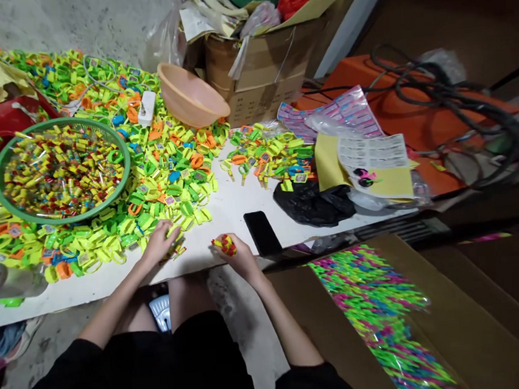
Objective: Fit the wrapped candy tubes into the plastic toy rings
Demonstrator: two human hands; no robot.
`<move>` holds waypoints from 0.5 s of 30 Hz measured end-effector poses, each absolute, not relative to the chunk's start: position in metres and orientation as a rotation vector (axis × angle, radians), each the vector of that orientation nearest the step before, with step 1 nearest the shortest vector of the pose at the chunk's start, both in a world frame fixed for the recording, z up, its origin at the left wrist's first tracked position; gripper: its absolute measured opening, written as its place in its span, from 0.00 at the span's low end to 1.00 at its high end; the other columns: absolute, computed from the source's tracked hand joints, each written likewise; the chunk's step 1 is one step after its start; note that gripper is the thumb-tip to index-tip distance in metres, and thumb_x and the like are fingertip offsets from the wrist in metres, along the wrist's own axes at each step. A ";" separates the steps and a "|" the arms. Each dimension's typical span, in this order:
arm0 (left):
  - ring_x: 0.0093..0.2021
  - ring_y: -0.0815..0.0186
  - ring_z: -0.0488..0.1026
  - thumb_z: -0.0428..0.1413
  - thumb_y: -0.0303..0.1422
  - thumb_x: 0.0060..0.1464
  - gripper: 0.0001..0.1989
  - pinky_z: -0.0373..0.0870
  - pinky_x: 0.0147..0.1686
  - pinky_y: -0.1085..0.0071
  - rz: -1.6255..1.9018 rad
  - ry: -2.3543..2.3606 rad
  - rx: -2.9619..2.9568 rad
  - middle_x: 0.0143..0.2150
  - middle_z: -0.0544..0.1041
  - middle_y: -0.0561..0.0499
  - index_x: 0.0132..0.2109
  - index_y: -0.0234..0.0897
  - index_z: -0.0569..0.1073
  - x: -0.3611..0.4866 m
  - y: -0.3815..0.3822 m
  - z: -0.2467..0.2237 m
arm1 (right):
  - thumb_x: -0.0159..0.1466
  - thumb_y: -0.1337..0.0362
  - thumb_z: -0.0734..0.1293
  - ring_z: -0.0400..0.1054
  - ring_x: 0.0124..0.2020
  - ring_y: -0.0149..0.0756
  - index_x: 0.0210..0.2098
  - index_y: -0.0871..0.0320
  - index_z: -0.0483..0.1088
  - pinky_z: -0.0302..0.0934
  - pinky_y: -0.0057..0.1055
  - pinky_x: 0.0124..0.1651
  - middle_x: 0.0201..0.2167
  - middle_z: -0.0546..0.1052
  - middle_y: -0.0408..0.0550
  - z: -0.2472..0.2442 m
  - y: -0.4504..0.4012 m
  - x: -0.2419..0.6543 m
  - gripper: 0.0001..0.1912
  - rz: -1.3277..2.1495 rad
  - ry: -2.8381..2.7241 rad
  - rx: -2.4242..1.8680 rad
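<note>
My left hand (pixel 158 243) is at the table's front edge, its fingers closed around a small yellow-green plastic piece (pixel 174 231). A few small yellow and red pieces (pixel 179 251) lie on the table just below those fingers. To the right, my right hand (pixel 240 258) is wrapped round a bunch of small red-and-yellow pieces (pixel 225 245), their ends showing at the top of the fist. Beyond my left hand spreads a heap of toy plastic watches (pixel 159 198), mostly yellow-green with some orange, green and blue.
A green basket (pixel 125 164) full of small yellow-and-red pieces stands on the left. A peach bowl (pixel 190 97) and a cardboard box (pixel 270 65) are at the back. A black phone (pixel 262 233) and black plastic bag (pixel 313 204) lie right; below is a carton (pixel 336 328) of colourful packs.
</note>
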State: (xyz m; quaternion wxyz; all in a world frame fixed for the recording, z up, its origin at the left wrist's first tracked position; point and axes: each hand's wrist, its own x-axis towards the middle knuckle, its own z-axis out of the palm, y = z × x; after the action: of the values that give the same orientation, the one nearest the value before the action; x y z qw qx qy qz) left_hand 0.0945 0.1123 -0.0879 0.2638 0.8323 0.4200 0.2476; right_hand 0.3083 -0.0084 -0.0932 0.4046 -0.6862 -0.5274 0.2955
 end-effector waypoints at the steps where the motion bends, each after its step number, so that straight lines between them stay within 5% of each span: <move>1: 0.41 0.65 0.69 0.44 0.43 0.61 0.16 0.65 0.44 0.69 0.658 1.100 2.222 0.38 0.70 0.49 0.32 0.37 0.66 0.095 0.106 -0.078 | 0.57 0.57 0.63 0.71 0.39 0.38 0.37 0.56 0.66 0.64 0.33 0.43 0.37 0.75 0.50 -0.089 -0.008 0.304 0.11 0.704 -1.386 -1.672; 6: 0.25 0.69 0.62 0.54 0.47 0.53 0.18 0.57 0.27 0.74 0.558 1.204 2.087 0.23 0.61 0.58 0.28 0.38 0.62 0.096 0.079 -0.050 | 0.60 0.60 0.63 0.71 0.42 0.37 0.48 0.57 0.66 0.63 0.30 0.47 0.42 0.75 0.50 -0.066 -0.006 0.287 0.17 0.666 -1.563 -1.493; 11: 0.24 0.70 0.64 0.61 0.47 0.44 0.20 0.57 0.24 0.75 0.519 1.147 1.936 0.22 0.66 0.59 0.35 0.38 0.67 0.095 0.077 -0.055 | 0.58 0.59 0.65 0.72 0.35 0.37 0.44 0.56 0.65 0.63 0.29 0.38 0.37 0.76 0.48 -0.048 -0.007 0.282 0.16 0.721 -1.607 -1.574; 15: 0.26 0.68 0.68 0.60 0.47 0.46 0.19 0.62 0.28 0.74 0.531 1.037 1.852 0.25 0.70 0.57 0.38 0.37 0.70 0.096 0.075 -0.057 | 0.59 0.58 0.64 0.70 0.30 0.36 0.40 0.55 0.65 0.61 0.27 0.32 0.31 0.75 0.45 -0.044 -0.008 0.284 0.11 0.699 -1.689 -1.612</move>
State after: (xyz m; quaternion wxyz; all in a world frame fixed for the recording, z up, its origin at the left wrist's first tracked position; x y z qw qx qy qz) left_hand 0.0957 0.0755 -0.0570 0.4589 0.7520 0.4212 0.2157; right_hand 0.2836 -0.0083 -0.0440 0.3449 -0.6209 -0.6505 0.2690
